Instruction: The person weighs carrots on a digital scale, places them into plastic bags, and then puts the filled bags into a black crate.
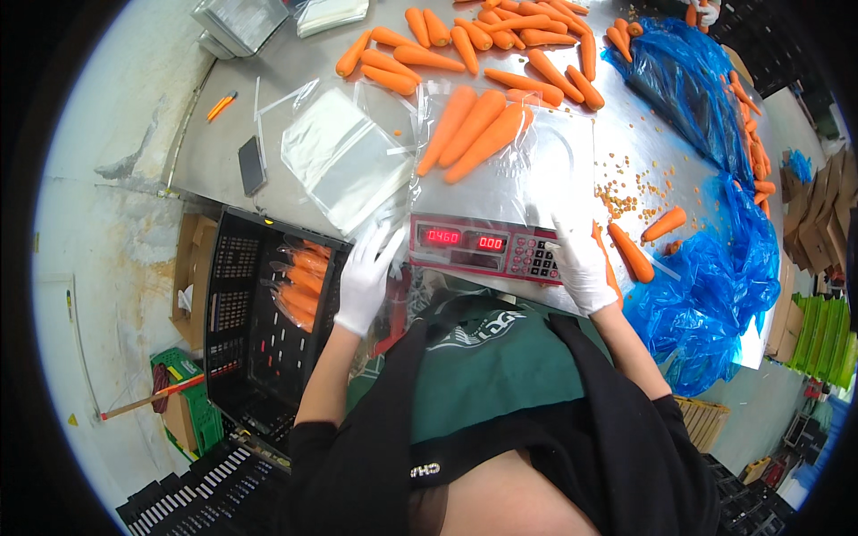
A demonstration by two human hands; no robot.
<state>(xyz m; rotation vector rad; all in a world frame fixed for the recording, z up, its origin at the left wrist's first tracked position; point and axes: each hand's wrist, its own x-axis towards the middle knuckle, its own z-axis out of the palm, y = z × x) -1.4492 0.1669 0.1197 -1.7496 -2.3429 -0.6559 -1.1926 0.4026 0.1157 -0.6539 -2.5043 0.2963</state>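
A clear plastic bag with three carrots (pixel 474 129) in it lies on the weighing scale (pixel 465 250), which has a red front panel and lit red digits. My left hand (pixel 365 275), in a white glove, is at the scale's left corner by the near end of a stack of clear plastic bags (pixel 335 152). Its fingers are stretched out and I see nothing held. My right hand (pixel 581 266), also white-gloved, is beside the keypad at the scale's right end. Its fingers are extended and the hand looks empty. A few loose carrots (pixel 632 254) lie to its right.
Many loose carrots (pixel 429 58) spread over the far side of the metal table (pixel 219 161). Blue plastic sheeting (pixel 706 295) covers the right side. A black crate (pixel 237 330) with bagged carrots (pixel 302 286) stands at left. Another person's gloved hand (pixel 706 13) shows at far right.
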